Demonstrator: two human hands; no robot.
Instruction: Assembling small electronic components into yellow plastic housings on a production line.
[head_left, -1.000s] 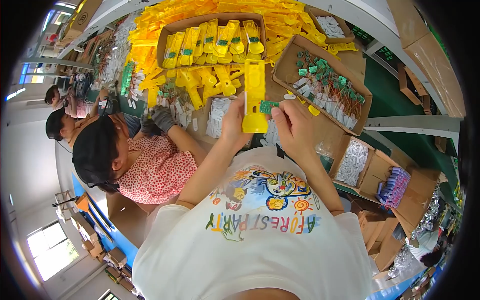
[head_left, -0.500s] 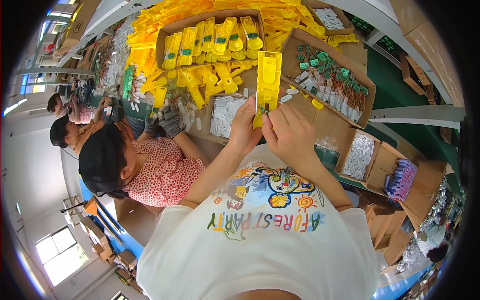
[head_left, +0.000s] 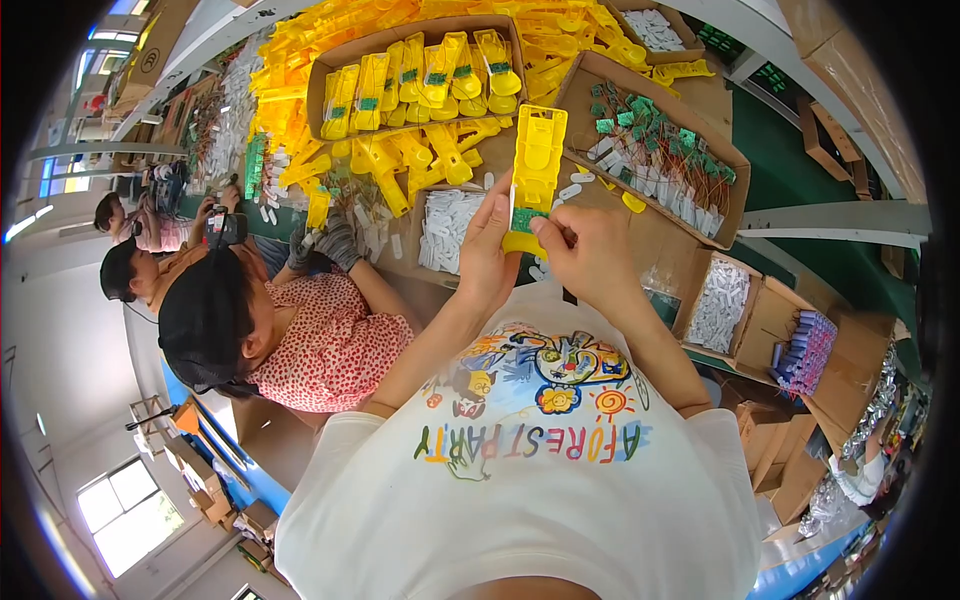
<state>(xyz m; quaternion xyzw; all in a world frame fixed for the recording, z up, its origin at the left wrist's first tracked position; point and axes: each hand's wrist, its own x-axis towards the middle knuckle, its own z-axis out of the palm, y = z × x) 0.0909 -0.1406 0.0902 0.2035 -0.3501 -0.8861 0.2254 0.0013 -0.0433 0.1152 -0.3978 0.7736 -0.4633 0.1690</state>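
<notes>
The left hand (head_left: pixel 488 250) grips a yellow housing (head_left: pixel 539 150) at its seven o'clock while the right hand (head_left: pixel 588 248), curled narrow, thumbs its green board (head_left: pixel 524 219) from five.

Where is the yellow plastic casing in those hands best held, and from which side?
Probably the lower left edge, from the left: the yellow plastic casing is long and narrow, and the left hand there leaves its inner face open to the right hand at the green circuit board.
</notes>
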